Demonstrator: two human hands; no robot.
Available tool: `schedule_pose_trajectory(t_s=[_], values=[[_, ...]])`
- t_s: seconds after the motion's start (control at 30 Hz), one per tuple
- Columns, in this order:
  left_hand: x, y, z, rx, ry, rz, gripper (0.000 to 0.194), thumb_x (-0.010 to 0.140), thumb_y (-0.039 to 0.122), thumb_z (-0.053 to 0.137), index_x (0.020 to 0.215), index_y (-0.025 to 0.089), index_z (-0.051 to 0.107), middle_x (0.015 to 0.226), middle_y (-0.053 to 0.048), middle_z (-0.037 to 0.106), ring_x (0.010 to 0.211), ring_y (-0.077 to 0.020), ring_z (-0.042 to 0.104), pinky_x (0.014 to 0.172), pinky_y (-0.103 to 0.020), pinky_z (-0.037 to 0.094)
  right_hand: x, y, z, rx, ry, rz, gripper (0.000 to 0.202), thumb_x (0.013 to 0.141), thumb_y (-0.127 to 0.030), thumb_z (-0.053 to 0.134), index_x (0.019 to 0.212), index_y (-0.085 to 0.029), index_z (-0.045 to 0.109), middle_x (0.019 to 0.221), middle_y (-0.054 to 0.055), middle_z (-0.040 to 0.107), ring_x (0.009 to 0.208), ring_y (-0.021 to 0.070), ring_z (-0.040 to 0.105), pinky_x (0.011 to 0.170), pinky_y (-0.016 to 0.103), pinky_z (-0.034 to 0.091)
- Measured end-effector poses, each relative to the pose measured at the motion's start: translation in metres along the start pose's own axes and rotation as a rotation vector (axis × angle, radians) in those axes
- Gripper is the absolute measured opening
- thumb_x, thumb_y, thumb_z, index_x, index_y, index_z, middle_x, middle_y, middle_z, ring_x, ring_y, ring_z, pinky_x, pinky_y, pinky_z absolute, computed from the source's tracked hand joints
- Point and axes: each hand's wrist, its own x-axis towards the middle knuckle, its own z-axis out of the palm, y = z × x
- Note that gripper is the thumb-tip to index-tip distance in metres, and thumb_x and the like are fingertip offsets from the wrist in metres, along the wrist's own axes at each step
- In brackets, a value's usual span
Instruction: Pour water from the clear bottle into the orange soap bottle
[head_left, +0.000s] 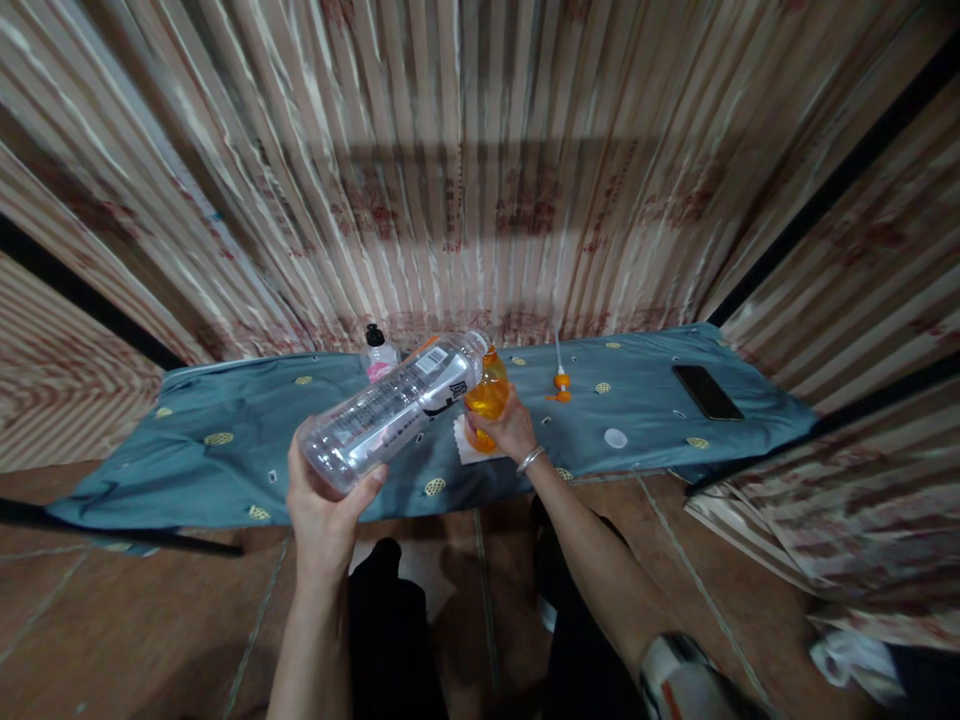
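Observation:
My left hand is wrapped round the base of a large clear plastic bottle, which is tilted with its mouth toward the right. That mouth is at the opening of a small orange translucent bottle, which my right hand grips around its side. Under the orange bottle lies a white scallop-edged paper. An orange pump top with a long pale tube rests on the cloth to the right. Whether liquid is flowing between the bottles I cannot make out.
A teal patterned cloth covers the low table. Behind the tilted bottle stands a small black-capped bottle. A white round disc and a black phone lie on the right. Striped curtains hang close behind, and dark poles frame the sides.

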Motion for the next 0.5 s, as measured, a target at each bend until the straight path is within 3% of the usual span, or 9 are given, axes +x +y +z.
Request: schedule_pose_trajectory(t_s=[0.5], values=[[0.0005, -0.0066, -0.0027, 0.014, 0.011, -0.021, 0.103, 0.059, 0.049, 0.099, 0.149, 0.022, 0.056, 0.146, -0.015, 0.064, 0.133, -0.0379, 0.067, 0.111, -0.055, 0.059, 0.0011, 0.0057, 0.0029, 0.013, 0.015, -0.01, 0.06, 0.069, -0.045, 0.09, 0.118, -0.029, 0.058, 0.104, 0.002, 0.08, 0.098, 0.0298, 0.081, 0.091, 0.045, 0.065]])
